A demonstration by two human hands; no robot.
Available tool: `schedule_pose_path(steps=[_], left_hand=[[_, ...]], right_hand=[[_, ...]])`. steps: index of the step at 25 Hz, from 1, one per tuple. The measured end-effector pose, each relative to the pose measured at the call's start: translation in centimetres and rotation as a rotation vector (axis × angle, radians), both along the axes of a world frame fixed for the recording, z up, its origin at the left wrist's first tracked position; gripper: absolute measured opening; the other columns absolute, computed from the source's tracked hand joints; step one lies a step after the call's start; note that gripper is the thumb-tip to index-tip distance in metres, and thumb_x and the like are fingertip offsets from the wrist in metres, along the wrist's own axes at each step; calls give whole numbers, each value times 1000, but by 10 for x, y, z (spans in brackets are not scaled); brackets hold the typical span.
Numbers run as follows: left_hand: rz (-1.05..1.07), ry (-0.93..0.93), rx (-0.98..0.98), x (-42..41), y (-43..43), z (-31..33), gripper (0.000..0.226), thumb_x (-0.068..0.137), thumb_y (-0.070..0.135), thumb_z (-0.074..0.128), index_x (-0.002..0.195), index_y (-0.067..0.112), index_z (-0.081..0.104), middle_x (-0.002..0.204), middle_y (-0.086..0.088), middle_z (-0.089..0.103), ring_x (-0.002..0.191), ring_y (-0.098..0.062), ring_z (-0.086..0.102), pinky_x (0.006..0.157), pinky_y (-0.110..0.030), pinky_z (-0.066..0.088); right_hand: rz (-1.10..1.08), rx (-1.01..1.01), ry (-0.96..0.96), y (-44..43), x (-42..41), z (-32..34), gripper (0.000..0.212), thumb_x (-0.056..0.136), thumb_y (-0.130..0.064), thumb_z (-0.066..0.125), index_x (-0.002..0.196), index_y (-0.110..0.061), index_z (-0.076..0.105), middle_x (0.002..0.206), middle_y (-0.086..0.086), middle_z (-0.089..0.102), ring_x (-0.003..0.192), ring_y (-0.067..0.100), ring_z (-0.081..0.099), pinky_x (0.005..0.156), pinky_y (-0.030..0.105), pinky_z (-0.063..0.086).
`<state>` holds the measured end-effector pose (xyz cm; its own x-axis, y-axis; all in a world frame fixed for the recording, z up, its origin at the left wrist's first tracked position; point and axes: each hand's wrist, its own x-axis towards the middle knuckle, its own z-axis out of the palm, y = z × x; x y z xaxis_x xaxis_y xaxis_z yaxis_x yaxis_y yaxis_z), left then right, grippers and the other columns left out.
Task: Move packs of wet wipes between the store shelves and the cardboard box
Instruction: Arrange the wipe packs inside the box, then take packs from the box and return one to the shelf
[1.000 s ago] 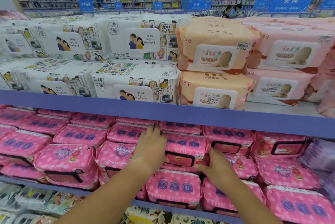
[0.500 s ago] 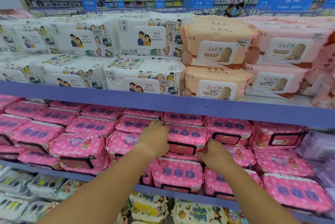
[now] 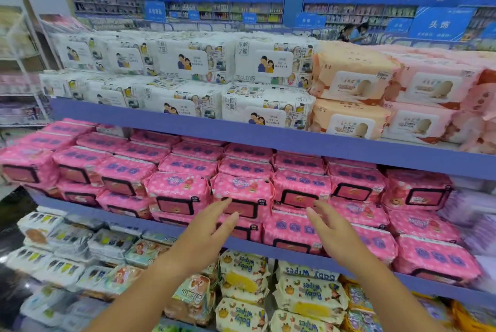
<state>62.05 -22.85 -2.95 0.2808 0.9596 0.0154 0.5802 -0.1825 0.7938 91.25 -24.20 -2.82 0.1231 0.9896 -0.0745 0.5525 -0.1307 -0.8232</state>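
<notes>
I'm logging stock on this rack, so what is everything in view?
white packs: many, white with cartoon labels, top shelf left
peach packs: two showing, peach, top shelf middle, stacked
pale pink packs: several, pale pink, top shelf right
pink packs: many, bright pink, middle shelf
Baby Wipes packs: several, cream and yellow, bottom shelf
shelf edges: two, blue-violet, under top and middle rows
signs: many, blue, far wall
left hand: one, open, before pink packs, holding nothing
right hand: one, open, alongside, holding nothing
</notes>
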Motion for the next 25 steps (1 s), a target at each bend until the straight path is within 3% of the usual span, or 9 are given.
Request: schedule_pose_path(steps=[4,10,13,15,17,19,22,25], left_hand=[[128,-96,-109,-81,-65,-13,69,92,68,36,156,41,29,156,25,28,145,-1,28,121,-36,29],[363,-84,-228,-257,-171,-41,66,96,64,40,155,37,33,158,17,35,143,-9,38,118,-36,34],[540,-57,-242,-341,-224,-57,62,99,60,41,153,31,41,154,13,43,134,-7,46,107,-24,36],[639,-52,-244,-384,-247,-65,42,102,52,42,138,36,55,141,12,57,123,-8,55,96,-18,40],[705,-51,-267,-418,-259,-71,17,106,43,42,111,43,59,118,18,63,109,-3,59,84,-11,40],[735,-6,-298,-452,-264,-79,20,107,38,42,97,39,59,102,18,62,93,14,56,77,-2,36],[724,29,-363,-497,-257,-106,28,108,39,39,105,24,63,103,8,65,83,11,55,70,2,36],[729,93,-437,-536,-236,-132,16,108,43,35,99,39,48,91,25,49,83,5,50,69,-3,36]], right_hand=[[60,-7,103,-38,-92,-6,60,98,-55,41,153,-32,32,156,-10,35,142,13,37,112,35,33],[245,-87,116,-96,-275,-35,58,101,-55,37,153,-30,34,155,-13,36,142,11,36,105,26,30],[359,-176,152,-114,-362,-59,64,98,-61,35,154,-31,33,157,-12,34,143,12,35,111,30,29],[445,-231,146,-123,-413,-77,66,95,-64,32,154,-34,30,156,-17,31,144,11,31,112,31,26],[504,-278,162,-128,-460,-93,60,100,-57,32,155,-31,29,156,-14,31,146,12,29,110,27,24],[548,-307,164,-124,-505,-116,58,103,-53,33,155,-28,29,160,-9,29,147,14,29,111,27,24],[590,-396,162,-113,-559,-158,65,98,-61,33,156,-30,28,162,-12,26,147,12,28,119,34,23],[582,-439,166,-97,-602,-207,65,99,-62,32,156,-31,28,161,-12,27,147,11,30,120,35,24]])
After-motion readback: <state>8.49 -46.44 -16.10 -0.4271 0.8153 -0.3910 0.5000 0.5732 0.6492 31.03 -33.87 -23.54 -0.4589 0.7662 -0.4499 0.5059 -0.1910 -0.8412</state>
